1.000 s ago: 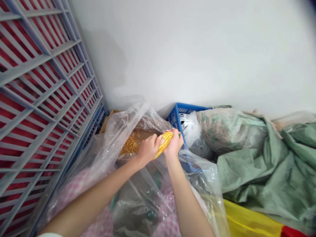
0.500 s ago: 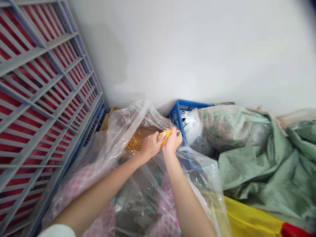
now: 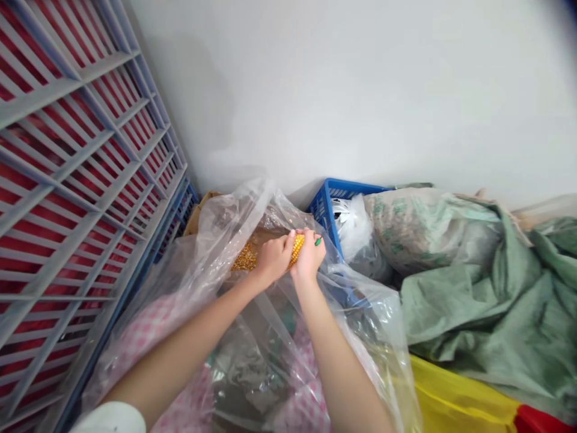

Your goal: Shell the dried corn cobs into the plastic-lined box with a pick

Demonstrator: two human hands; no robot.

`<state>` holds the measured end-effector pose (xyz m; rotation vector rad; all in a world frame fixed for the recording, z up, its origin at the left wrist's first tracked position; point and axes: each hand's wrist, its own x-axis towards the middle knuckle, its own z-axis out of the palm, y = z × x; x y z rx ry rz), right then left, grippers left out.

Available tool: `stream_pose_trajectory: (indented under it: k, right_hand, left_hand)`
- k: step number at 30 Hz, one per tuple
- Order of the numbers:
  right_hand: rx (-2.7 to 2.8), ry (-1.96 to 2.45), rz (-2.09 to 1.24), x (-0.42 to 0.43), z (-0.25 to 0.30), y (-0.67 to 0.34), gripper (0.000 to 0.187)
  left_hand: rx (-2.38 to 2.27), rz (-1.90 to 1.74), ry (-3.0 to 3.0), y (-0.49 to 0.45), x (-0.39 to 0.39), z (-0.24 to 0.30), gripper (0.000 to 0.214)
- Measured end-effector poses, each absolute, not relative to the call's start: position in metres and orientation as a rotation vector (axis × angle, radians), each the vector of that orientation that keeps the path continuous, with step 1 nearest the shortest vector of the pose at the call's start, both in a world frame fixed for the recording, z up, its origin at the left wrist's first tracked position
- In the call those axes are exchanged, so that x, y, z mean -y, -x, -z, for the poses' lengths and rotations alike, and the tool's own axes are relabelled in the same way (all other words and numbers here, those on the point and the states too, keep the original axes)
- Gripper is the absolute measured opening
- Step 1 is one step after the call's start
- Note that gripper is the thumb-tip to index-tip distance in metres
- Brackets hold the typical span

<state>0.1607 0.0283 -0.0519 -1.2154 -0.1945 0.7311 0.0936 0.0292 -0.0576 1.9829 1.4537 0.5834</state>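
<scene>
A yellow corn cob (image 3: 296, 248) is held between my two hands over a clear plastic bag (image 3: 189, 270). My left hand (image 3: 274, 258) is closed against the cob's left side, thumb along the kernels. Wrapped round its right side is my right hand (image 3: 309, 255), also closed. A small green piece (image 3: 318, 242) sticks out by the right hand's fingers; its kind is too small to tell. Loose corn kernels (image 3: 244, 258) lie in a heap inside the bag, just left of my left hand, which partly hides them.
A tall slatted plastic crate (image 3: 85, 78) with red behind it stands on the left. Against the white wall sits a blue basket (image 3: 331, 204) with a white bag (image 3: 349, 219) and a filled sack (image 3: 419, 228). Green cloth (image 3: 487, 307) and yellow material (image 3: 460, 394) lie on the right.
Both hands have shifted slightly left with the cob. My left hand's fingers have moved closer to the right hand, covering more of the cob and kernel heap.
</scene>
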Motion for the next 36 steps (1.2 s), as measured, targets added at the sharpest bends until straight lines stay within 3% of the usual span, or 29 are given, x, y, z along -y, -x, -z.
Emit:
stream_pose_trajectory:
  k: [10, 14, 17, 25, 36]
  right_hand:
    - [0.158, 1.204, -0.715, -0.030, 0.051, -0.162, 0.011]
    - [0.072, 1.229, -0.714, -0.029, 0.046, -0.178, 0.004]
    - [0.038, 1.241, -0.722, -0.028, 0.043, -0.183, 0.005]
    - [0.103, 1.226, -0.767, -0.030, 0.041, -0.179, 0.009]
    - [0.113, 1.253, -0.726, -0.031, 0.049, -0.179, 0.006]
  left_hand:
    - [-1.308, -0.625, -1.515, -0.082, -0.063, 0.063, 0.077]
    - [-1.423, -0.681, -1.901, -0.070, -0.050, 0.048, 0.064]
    - [-1.350, -0.516, -2.100, -0.072, -0.031, 0.044, 0.056]
    - [-1.451, -0.449, -1.937, -0.081, -0.031, 0.056, 0.070]
    - [-1.443, -0.451, -1.815, -0.078, -0.033, 0.061, 0.072]
